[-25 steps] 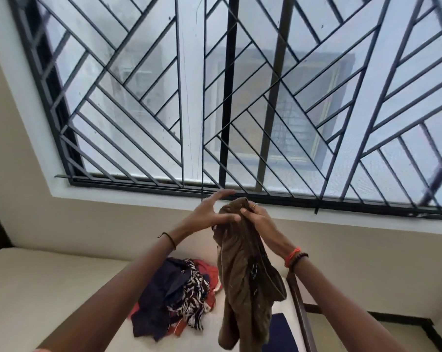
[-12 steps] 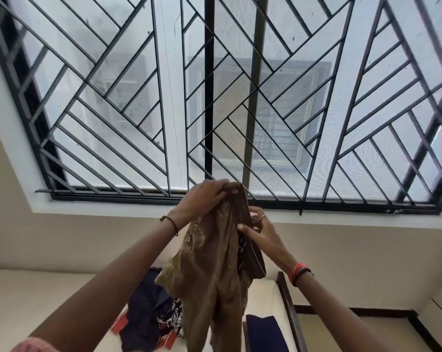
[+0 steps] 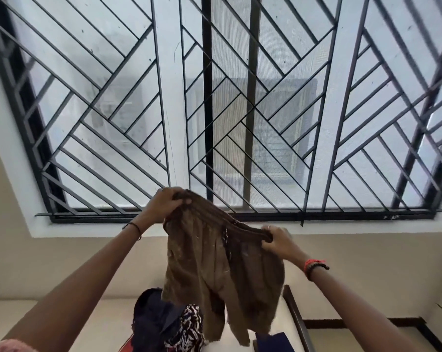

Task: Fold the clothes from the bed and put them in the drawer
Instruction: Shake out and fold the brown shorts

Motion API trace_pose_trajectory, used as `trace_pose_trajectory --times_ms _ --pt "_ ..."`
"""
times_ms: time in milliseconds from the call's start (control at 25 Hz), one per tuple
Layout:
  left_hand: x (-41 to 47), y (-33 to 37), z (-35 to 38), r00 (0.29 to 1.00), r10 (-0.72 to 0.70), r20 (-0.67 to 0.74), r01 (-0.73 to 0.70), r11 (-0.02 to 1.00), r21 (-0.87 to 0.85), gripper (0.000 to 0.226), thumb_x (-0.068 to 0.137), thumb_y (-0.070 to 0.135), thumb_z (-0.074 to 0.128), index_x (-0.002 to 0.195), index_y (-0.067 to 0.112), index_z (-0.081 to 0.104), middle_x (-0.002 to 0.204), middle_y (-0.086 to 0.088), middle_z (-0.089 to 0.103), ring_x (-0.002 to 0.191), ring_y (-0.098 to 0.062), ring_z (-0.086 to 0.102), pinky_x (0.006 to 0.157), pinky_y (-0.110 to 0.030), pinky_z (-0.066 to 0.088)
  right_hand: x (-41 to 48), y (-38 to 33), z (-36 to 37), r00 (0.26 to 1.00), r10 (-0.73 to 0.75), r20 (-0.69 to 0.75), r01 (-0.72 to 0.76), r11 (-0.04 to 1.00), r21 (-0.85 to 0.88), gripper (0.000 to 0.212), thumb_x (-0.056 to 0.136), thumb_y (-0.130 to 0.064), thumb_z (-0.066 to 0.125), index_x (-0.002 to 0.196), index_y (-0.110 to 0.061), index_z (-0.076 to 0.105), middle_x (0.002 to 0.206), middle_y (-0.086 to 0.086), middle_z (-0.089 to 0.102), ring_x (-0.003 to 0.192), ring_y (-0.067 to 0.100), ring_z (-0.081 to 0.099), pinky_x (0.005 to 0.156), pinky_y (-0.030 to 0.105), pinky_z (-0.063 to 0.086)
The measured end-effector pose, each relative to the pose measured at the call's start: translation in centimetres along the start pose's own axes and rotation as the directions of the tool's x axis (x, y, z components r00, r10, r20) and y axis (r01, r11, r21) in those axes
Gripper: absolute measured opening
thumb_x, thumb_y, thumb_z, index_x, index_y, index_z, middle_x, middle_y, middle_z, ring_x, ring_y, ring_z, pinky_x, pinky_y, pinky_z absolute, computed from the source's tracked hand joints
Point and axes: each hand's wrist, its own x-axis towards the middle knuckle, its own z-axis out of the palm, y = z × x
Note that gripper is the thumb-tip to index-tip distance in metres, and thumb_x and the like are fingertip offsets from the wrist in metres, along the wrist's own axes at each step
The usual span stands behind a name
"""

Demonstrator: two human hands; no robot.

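Both hands hold a pair of brown shorts (image 3: 222, 270) up in the air in front of the barred window (image 3: 240, 110). The left hand (image 3: 168, 204) grips one end of the ribbed waistband with its fingers curled over the bunched fabric. The right hand (image 3: 278, 240) grips the other end, lower and further right, so the waistband slopes down from left to right. The two legs of the shorts hang free below, above the bed (image 3: 16, 311).

Pale flecks mark the front of the fabric. Whether it carries any label or print cannot be told.

A pile of clothes (image 3: 169, 323), dark blue, black-and-white patterned and red, lies on the bed directly under the shorts. A dark blue item (image 3: 273, 341) lies just beside the bed's dark rail (image 3: 295, 316).

The right wrist wears an orange band and dark beads (image 3: 315, 266). The left wrist wears a thin dark band (image 3: 136, 227).
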Motion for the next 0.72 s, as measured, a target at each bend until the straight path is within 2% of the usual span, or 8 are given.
trace_pose_trajectory --times_ms 80,120,240,360,480,560,640,720 --pt "-0.6 -1.9 0.0 0.994 -0.006 0.105 -0.002 0.997 0.077 0.016 0.083 0.023 0.071 0.074 0.028 0.059 0.066 0.011 0.056 0.067 -0.009 0.055 0.06 -0.02 0.035 0.5 -1.3 -2.0 0.999 0.014 -0.032 -0.02 0.984 -0.179 0.029 0.071 -0.028 0.061 0.1 -0.027 0.058 0.082 -0.002 0.065 0.082 0.023 0.063 0.067 0.031 0.043" --pt "-0.7 -2.6 0.1 0.99 0.003 0.14 -0.015 0.996 0.087 0.009 0.084 0.023 0.071 0.08 0.021 0.063 0.071 0.008 0.058 0.072 -0.014 0.058 0.061 -0.02 0.036 0.8 -1.9 -2.9 0.999 -0.014 -0.037 0.004 0.967 -0.255 0.033 0.073 -0.028 0.061 0.105 -0.027 0.056 0.089 0.002 0.068 0.088 0.026 0.064 0.069 0.033 0.044" --pt "-0.9 -3.5 0.2 0.967 0.023 0.253 -0.063 0.987 0.149 0.014 0.089 0.022 0.064 0.095 0.01 0.06 0.086 0.0 0.058 0.085 -0.022 0.06 0.066 -0.023 0.04 1.3 -3.9 -5.0 0.99 -0.136 -0.021 0.114 0.891 -0.439 0.034 0.078 -0.023 0.058 0.11 -0.018 0.051 0.096 0.012 0.068 0.094 0.034 0.063 0.072 0.035 0.045" --pt "-1.2 -2.8 0.1 0.922 0.067 0.381 -0.152 0.968 0.198 0.029 0.094 0.019 0.053 0.121 0.026 0.045 0.102 0.003 0.059 0.095 -0.02 0.061 0.076 -0.034 0.049 1.5 -4.7 -6.3 0.984 -0.178 0.001 0.147 0.812 -0.565 0.032 0.079 -0.02 0.054 0.11 -0.014 0.048 0.094 0.016 0.067 0.092 0.037 0.063 0.072 0.038 0.045" --pt "-1.6 -1.1 0.0 0.877 0.162 0.452 -0.37 0.828 0.421 0.058 0.098 0.013 0.039 0.142 0.049 0.026 0.102 0.005 0.045 0.084 -0.022 0.056 0.062 -0.033 0.041 1.2 -5.0 -7.2 0.988 -0.149 0.045 0.143 0.753 -0.642 0.028 0.081 -0.018 0.051 0.108 -0.011 0.048 0.093 0.017 0.067 0.091 0.037 0.063 0.07 0.038 0.044" --pt "-1.7 0.2 0.5 0.86 0.22 0.46 -0.453 0.745 0.49 0.064 0.096 0.007 0.036 0.143 0.049 0.025 0.099 0.002 0.039 0.082 -0.026 0.056 0.06 -0.031 0.034 0.7 -5.0 -7.7 0.988 -0.138 0.065 0.145 0.711 -0.688 0.027 0.083 -0.018 0.05 0.109 -0.01 0.049 0.095 0.017 0.067 0.092 0.037 0.063 0.07 0.038 0.045" --pt "-1.6 0.8 1.3 0.86 0.209 0.466 -0.443 0.76 0.476 0.063 0.091 0.004 0.037 0.142 0.041 0.033 0.105 -0.004 0.045 0.092 -0.028 0.057 0.065 -0.03 0.035 -0.2 -4.8 -7.9 0.986 -0.138 0.094 0.164 0.694 -0.701 0.029 0.085 -0.017 0.048 0.113 -0.009 0.048 0.099 0.017 0.066 0.093 0.037 0.063 0.071 0.039 0.045" --pt "-1.3 0.9 2.1 0.876 0.156 0.457 -0.351 0.855 0.38 0.056 0.087 0.004 0.039 0.136 0.03 0.044 0.108 -0.006 0.049 0.101 -0.027 0.056 0.077 -0.029 0.039 -1.3 -4.5 -8.0 0.98 -0.157 0.119 0.196 0.708 -0.679 0.042 0.087 -0.011 0.045 0.129 -0.014 0.042 0.106 0.015 0.062 0.091 0.037 0.063 0.071 0.041 0.044"
